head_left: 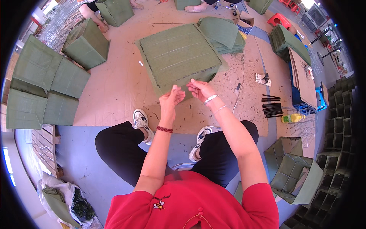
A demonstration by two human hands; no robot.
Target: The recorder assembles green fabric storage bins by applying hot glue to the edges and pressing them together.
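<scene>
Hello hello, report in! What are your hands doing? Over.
Left hand and right hand both pinching near edge of green fabric-covered box. Box sits on cardboard sheet. Black rods lie off right, nothing blocking.

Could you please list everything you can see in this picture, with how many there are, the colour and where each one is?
Fabric-covered box: one, green, on the floor in front, its near edge at both hands.
Folded fabric pile: one, green, behind the box to the right.
Finished boxes: several, green, stacked on the left.
Black rods: a bundle, on the floor at right.
Bottle: one, yellow-green, beside the rods.
Wire grids: a few, pale metal, at right.
Stool: one, red, top right.
Cardboard sheets: a stack, brown, at right.
Shoes: two, white, below the box.
Left hand: one, pinching the box's edge, red bracelet.
Right hand: one, on the box's edge, pale bracelets.
</scene>
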